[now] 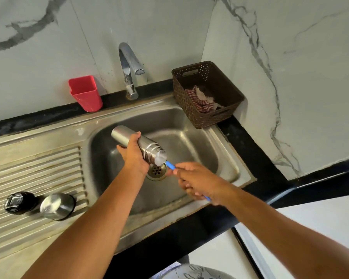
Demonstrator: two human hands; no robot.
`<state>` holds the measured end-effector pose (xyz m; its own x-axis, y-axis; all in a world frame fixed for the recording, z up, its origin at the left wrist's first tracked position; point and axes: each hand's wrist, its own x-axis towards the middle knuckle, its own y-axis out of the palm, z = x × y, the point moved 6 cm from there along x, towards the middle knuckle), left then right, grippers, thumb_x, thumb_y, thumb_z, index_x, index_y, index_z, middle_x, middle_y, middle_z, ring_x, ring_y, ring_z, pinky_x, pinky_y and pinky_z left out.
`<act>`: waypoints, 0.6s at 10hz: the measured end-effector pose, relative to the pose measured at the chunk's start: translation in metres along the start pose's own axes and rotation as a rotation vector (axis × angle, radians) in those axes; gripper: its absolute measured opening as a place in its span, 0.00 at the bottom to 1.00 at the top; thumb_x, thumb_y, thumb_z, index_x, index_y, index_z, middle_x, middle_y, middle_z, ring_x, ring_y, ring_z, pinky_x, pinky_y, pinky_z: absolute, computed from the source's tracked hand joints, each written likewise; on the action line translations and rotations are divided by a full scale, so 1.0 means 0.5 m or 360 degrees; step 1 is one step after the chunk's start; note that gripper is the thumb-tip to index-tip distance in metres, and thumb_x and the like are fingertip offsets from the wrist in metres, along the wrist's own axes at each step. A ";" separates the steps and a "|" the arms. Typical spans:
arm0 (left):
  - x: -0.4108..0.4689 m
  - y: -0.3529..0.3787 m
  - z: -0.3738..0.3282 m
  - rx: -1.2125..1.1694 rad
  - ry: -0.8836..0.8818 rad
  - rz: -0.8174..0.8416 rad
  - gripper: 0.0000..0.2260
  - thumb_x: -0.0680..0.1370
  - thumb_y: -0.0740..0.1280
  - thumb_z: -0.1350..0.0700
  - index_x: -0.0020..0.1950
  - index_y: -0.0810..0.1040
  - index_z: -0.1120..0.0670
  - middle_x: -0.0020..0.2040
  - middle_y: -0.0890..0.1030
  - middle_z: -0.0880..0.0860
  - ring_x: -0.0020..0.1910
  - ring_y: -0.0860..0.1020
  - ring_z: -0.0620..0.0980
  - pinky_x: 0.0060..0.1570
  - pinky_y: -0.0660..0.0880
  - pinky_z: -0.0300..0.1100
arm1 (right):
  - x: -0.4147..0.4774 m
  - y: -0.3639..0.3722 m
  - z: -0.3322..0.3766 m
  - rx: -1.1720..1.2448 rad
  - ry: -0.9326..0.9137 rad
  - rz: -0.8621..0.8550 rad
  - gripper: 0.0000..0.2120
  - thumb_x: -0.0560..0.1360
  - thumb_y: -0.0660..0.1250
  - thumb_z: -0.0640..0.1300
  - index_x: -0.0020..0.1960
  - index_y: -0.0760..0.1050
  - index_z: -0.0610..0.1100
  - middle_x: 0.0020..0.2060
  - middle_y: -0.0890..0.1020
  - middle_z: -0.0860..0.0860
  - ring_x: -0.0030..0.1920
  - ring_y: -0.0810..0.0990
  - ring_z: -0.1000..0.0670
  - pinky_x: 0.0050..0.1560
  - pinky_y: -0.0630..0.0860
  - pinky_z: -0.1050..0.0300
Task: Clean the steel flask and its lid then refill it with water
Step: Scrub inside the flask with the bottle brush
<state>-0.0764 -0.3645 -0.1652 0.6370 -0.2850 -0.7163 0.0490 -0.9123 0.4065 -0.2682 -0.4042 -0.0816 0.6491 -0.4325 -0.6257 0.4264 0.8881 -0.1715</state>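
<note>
Two hands meet over the sink. The left hand curls round the steel flask, held tilted with its mouth toward four o'clock, above the drain. The right hand grips a blue brush handle whose tip reaches that mouth. At eight o'clock on the drainboard, the black lid and steel cap sit side by side.
</note>
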 end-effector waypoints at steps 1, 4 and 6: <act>-0.005 -0.008 0.016 -0.0045 -0.0014 -0.0177 0.47 0.74 0.76 0.61 0.84 0.52 0.42 0.61 0.79 0.57 0.47 0.84 0.57 0.50 0.83 0.56 | -0.008 -0.028 0.058 -0.1893 -0.0339 -0.0286 0.16 0.85 0.58 0.42 0.72 0.68 0.45 0.44 0.81 0.45 0.39 0.78 0.45 0.36 0.72 0.47; 0.011 0.023 0.033 0.0001 -0.0165 -0.0006 0.37 0.73 0.77 0.56 0.77 0.64 0.43 0.60 0.80 0.59 0.49 0.85 0.60 0.53 0.83 0.61 | 0.000 -0.033 -0.013 0.1261 0.0402 0.0293 0.13 0.83 0.64 0.43 0.65 0.76 0.39 0.33 0.77 0.48 0.22 0.72 0.57 0.20 0.70 0.66; 0.011 0.022 0.022 0.0012 -0.0115 -0.0002 0.41 0.73 0.77 0.56 0.80 0.59 0.40 0.61 0.80 0.59 0.47 0.84 0.58 0.51 0.84 0.59 | 0.016 -0.009 -0.021 0.0883 0.0295 0.0177 0.16 0.86 0.58 0.44 0.69 0.78 0.42 0.29 0.68 0.51 0.21 0.62 0.57 0.19 0.58 0.64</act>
<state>-0.0808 -0.3791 -0.1709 0.5797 -0.3040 -0.7560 0.0437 -0.9149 0.4013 -0.2716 -0.4099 -0.0939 0.6093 -0.2631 -0.7480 0.6602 0.6908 0.2949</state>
